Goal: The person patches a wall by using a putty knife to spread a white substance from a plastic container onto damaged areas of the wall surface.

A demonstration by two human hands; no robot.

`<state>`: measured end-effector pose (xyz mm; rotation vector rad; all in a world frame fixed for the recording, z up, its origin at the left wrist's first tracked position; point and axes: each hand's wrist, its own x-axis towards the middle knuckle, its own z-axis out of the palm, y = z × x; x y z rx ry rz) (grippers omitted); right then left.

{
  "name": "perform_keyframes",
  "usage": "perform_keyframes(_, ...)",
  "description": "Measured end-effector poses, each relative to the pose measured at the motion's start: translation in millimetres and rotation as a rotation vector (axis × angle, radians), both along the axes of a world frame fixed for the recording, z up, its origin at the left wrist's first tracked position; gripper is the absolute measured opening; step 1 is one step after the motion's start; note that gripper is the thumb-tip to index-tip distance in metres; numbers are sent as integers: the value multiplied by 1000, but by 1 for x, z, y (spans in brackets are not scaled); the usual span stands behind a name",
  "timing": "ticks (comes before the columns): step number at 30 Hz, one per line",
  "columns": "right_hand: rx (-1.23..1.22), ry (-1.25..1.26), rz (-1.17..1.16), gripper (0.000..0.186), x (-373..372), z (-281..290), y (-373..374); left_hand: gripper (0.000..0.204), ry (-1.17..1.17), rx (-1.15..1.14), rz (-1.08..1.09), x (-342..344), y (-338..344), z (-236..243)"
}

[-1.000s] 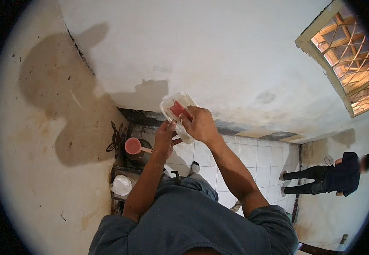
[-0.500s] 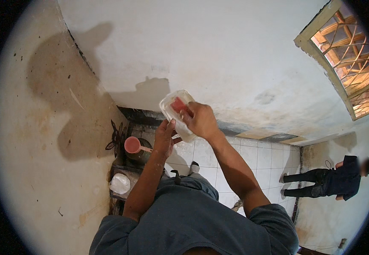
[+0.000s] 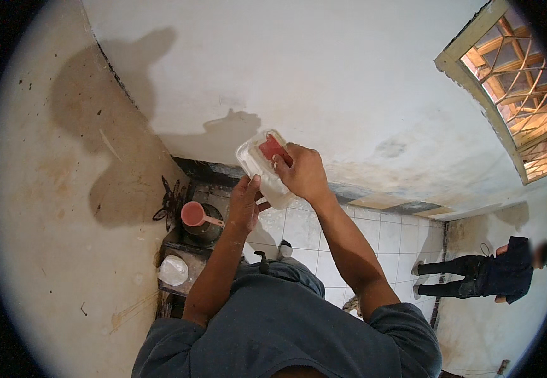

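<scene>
My left hand holds a white rectangular plastic container, tilted, from below and its left side, with a white paste-like coating inside. My right hand is closed on a flat red tool, which looks like a scraper, held inside the container. The tool's end under my fingers is hidden.
A pink dipper lies on a dark round container at the left. A white bag sits on a ledge below it. Another person stands at the right wall. A barred window is at the upper right, above the tiled floor.
Both hands, the container and the red tool have moved slightly upward in the view. The red tool has shifted within the container.
</scene>
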<state>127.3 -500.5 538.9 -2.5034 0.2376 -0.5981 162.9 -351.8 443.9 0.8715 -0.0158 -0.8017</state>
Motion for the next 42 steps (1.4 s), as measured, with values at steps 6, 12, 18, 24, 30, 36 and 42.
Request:
perform_keyframes(6, 15, 45, 10, 21, 0, 3, -5, 53, 5, 7, 11, -1, -6, -5)
perform_keyframes(12, 53, 73, 17, 24, -2, 6, -10, 53, 18, 20, 6, 1, -13, 0)
perform_keyframes(18, 68, -23, -22, 23, 1, 11, -17, 49, 15, 20, 6, 3, -20, 4)
perform_keyframes(24, 77, 82, -94, 21, 8, 9, -27, 44, 36, 23, 7, 9, -23, -3)
perform_keyframes(30, 7, 65, -62, 22, 7, 10, -28, 42, 24, -15, 7, 9, -25, 5)
perform_keyframes(36, 18, 127, 11, 24, 8, 15, -17, 53, 14, 28, -16, 12, -25, -1)
perform_keyframes(42, 15, -4, -75, 25, 11, 13, -24, 52, 21, 56, 7, 11, -27, 5)
